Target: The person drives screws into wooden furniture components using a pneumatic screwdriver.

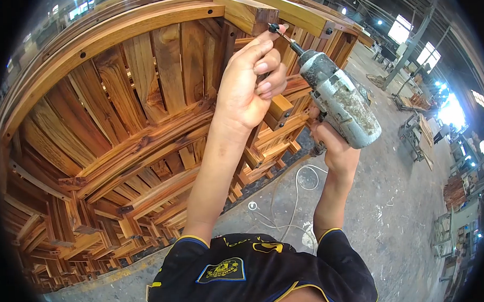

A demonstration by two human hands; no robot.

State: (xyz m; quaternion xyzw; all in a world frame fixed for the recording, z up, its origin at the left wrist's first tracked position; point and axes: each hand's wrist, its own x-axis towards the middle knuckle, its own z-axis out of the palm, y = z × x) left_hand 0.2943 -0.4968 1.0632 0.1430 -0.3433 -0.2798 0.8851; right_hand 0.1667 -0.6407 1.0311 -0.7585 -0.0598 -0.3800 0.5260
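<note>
Drill [340, 101]: right hand [333, 139] wrapped round handle, long axis toward 11 o'clock | dark piece [273, 28]: at the bit's [285, 37] far end | left hand [252, 77]: nearer it, fingers curled, thumb and forefinger pinching it | frame [241, 13]: piece's 10 o'clock, contact unclear

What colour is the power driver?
The power driver is pale grey-blue with dark patches, best seen in the head view.

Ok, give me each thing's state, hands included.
Left hand: raised, pinching black piece.
Right hand: closed around power driver.
Black piece: pinched, at the driver's tip.
Power driver: tilted nose-up; running or stopped, cannot tell.
Pale hose: lying loosely looped on the floor.
Wooden slats: set side by side.
</note>
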